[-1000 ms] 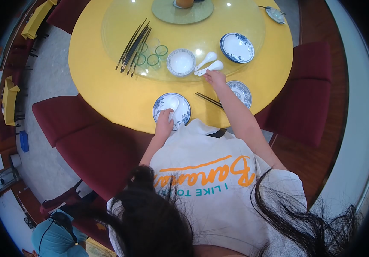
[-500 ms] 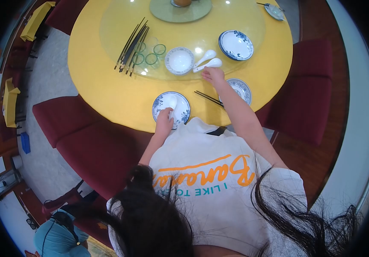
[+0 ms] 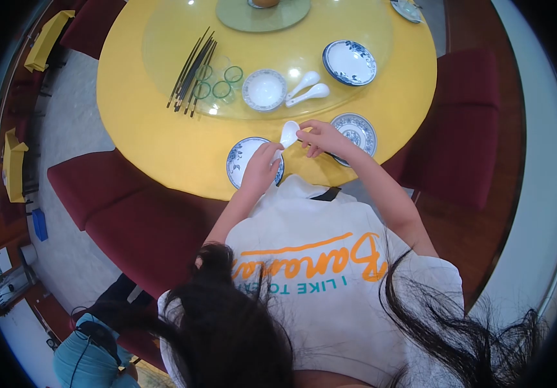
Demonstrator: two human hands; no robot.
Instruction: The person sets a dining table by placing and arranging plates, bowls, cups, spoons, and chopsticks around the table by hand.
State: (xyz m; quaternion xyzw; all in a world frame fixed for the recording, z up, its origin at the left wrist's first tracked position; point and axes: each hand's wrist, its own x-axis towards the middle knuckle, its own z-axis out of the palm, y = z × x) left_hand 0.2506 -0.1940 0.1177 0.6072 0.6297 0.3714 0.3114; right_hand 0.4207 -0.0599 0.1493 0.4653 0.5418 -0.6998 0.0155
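Above the near edge of the table is a white soup spoon (image 3: 289, 133), its bowl pointing away from me. My left hand (image 3: 262, 166) is closed around its handle, over the blue-and-white plate (image 3: 241, 155), and covers part of that plate. The fingertips of my right hand (image 3: 322, 138) are drawn together at the right edge of the spoon's bowl. Just right of that hand lies a patterned blue-and-white dish (image 3: 358, 132). Dark chopsticks (image 3: 338, 159) show only in part beneath my right wrist.
On the glass turntable (image 3: 181, 39) are a white bowl (image 3: 264, 90), two soup spoons (image 3: 309, 94), stacked plates (image 3: 349, 63), several green-rimmed glasses (image 3: 220, 89) and a bundle of chopsticks (image 3: 192, 70). Dark red chairs (image 3: 130, 213) surround the yellow table (image 3: 162, 161). A person in teal (image 3: 88, 355) is at lower left.
My right hand has come back from the spoons on the turntable to the spoon at my left hand. That spoon has risen off the plate and moved right and forward.
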